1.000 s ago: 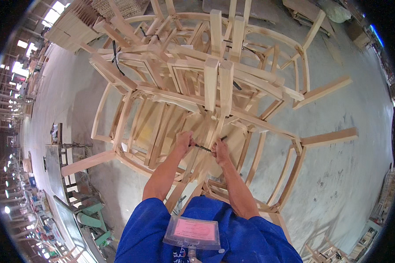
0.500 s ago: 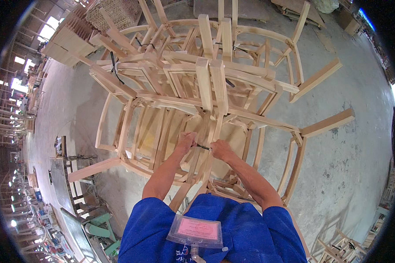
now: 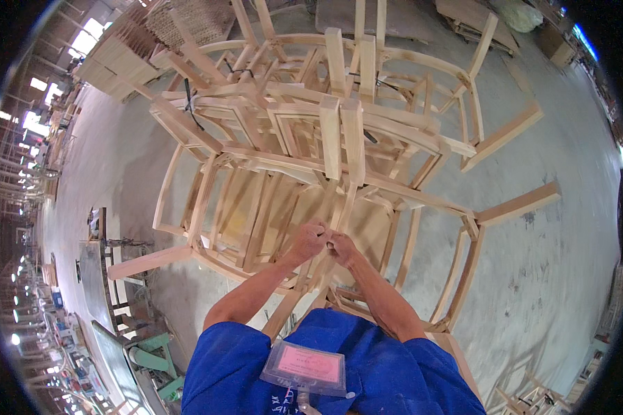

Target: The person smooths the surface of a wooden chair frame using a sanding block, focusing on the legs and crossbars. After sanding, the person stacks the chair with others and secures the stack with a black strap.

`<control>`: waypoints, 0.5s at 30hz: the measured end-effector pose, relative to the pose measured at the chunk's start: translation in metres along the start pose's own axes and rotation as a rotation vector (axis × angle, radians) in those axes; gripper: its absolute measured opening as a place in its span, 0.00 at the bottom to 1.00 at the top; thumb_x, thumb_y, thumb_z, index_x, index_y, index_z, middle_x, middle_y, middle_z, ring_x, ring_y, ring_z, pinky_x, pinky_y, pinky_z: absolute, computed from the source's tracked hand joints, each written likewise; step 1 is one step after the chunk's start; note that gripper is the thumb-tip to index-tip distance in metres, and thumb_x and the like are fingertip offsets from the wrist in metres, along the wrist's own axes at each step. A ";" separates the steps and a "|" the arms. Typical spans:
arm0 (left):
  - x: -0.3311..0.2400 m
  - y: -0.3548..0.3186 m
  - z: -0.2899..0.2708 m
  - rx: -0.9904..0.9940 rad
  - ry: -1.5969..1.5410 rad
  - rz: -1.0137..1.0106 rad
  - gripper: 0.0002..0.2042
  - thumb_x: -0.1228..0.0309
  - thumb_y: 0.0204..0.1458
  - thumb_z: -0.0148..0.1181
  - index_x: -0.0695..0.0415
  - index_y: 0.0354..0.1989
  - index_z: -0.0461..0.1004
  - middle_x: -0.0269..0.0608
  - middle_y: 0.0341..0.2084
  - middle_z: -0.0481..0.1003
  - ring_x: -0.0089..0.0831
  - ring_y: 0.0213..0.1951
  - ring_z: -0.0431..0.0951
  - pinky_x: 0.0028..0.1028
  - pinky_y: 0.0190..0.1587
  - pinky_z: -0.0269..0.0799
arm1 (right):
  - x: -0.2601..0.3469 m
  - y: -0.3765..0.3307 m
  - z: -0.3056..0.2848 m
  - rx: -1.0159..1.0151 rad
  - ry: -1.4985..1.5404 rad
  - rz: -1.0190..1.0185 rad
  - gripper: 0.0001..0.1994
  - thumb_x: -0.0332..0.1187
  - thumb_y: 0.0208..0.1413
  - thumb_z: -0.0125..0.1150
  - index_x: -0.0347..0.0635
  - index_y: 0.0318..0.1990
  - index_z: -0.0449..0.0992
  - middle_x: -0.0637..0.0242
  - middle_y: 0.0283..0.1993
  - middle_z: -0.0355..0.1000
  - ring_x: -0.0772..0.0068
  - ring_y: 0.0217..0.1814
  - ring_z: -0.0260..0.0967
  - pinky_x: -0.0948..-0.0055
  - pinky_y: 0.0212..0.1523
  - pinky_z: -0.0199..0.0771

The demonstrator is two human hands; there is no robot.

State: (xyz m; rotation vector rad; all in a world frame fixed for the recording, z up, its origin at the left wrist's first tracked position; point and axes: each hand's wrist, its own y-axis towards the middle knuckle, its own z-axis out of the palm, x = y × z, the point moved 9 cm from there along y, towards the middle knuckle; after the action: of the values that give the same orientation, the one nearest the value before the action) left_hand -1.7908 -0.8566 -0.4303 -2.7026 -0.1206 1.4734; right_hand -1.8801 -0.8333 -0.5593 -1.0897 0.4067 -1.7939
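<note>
My left hand (image 3: 310,242) and my right hand (image 3: 341,249) meet, fingers pinched, over two adjoining bare wooden bars of a chair frame (image 3: 270,158). The thin black cord between them is almost wholly hidden by the fingers; the earlier frame shows it stretched from hand to hand. Just ahead of the hands, two square wooden legs (image 3: 342,142) rise side by side. Several unfinished chair frames are stacked and tangled together here. Other black ties hang on them, one at the left (image 3: 191,104) and one farther back (image 3: 387,84).
Long chair legs stick out to the right (image 3: 519,204) and left (image 3: 149,263). A dark workbench (image 3: 93,277) and a green machine (image 3: 154,356) stand at the left on the concrete floor (image 3: 533,270). Stacked wood (image 3: 118,66) is at the far left; more frames lie lower right.
My hands have drawn together, the left moving right and nearer to me, the right slightly nearer. The black cord that showed between them is now covered. The view has shifted slightly.
</note>
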 end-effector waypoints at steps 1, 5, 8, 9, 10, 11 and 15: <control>-0.005 0.002 -0.003 -0.034 0.074 0.083 0.18 0.61 0.57 0.55 0.67 0.26 0.75 0.45 0.24 0.74 0.30 0.28 0.74 0.35 0.32 0.67 | 0.007 -0.003 0.001 0.024 -0.188 -0.062 0.09 0.38 0.60 0.60 0.46 0.32 0.78 0.76 0.22 0.64 0.84 0.21 0.54 0.76 0.23 0.56; 0.035 0.017 0.007 0.039 -0.440 -0.342 0.16 0.60 0.59 0.52 0.63 0.41 0.76 0.44 0.30 0.73 0.32 0.31 0.74 0.35 0.34 0.68 | 0.041 -0.011 0.010 -0.064 -0.600 -0.587 0.10 0.39 0.61 0.59 0.44 0.33 0.80 0.77 0.25 0.66 0.85 0.25 0.56 0.77 0.25 0.56; 0.054 0.018 0.017 0.194 -0.757 -0.589 0.18 0.60 0.59 0.52 0.60 0.50 0.73 0.44 0.34 0.73 0.33 0.34 0.74 0.35 0.37 0.70 | 0.027 -0.004 -0.004 -0.108 -0.310 -0.405 0.11 0.39 0.62 0.57 0.44 0.33 0.79 0.79 0.24 0.64 0.85 0.26 0.56 0.79 0.25 0.56; 0.059 0.019 0.012 0.219 -0.632 -0.592 0.18 0.60 0.59 0.53 0.59 0.52 0.72 0.45 0.35 0.73 0.33 0.35 0.74 0.34 0.39 0.70 | 0.025 -0.003 -0.005 -0.102 -0.277 -0.379 0.11 0.39 0.63 0.57 0.44 0.33 0.78 0.80 0.24 0.64 0.85 0.26 0.56 0.79 0.25 0.55; 0.067 0.018 0.009 0.229 -0.515 -0.596 0.19 0.60 0.58 0.54 0.59 0.53 0.71 0.45 0.35 0.73 0.34 0.36 0.74 0.34 0.40 0.70 | 0.025 -0.005 -0.002 -0.086 -0.254 -0.346 0.11 0.40 0.63 0.56 0.45 0.33 0.77 0.80 0.24 0.63 0.85 0.25 0.55 0.80 0.24 0.55; 0.072 0.020 0.000 0.109 -0.396 -0.506 0.19 0.61 0.58 0.55 0.59 0.53 0.70 0.45 0.36 0.73 0.34 0.37 0.74 0.35 0.40 0.71 | 0.025 -0.009 0.001 -0.072 -0.231 -0.309 0.10 0.40 0.64 0.56 0.46 0.33 0.77 0.81 0.23 0.63 0.86 0.25 0.55 0.80 0.24 0.54; 0.083 0.005 -0.022 -0.279 -0.178 -0.299 0.19 0.64 0.57 0.59 0.60 0.53 0.67 0.47 0.36 0.72 0.37 0.37 0.75 0.35 0.42 0.71 | 0.025 -0.021 0.007 -0.043 -0.150 -0.166 0.11 0.41 0.65 0.54 0.49 0.31 0.73 0.82 0.21 0.59 0.87 0.20 0.50 0.81 0.20 0.50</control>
State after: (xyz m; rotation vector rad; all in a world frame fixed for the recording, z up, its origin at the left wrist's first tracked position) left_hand -1.7267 -0.8538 -0.4882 -2.5893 -0.7563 1.7023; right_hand -1.8891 -0.8431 -0.5291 -1.3118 0.2720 -1.8393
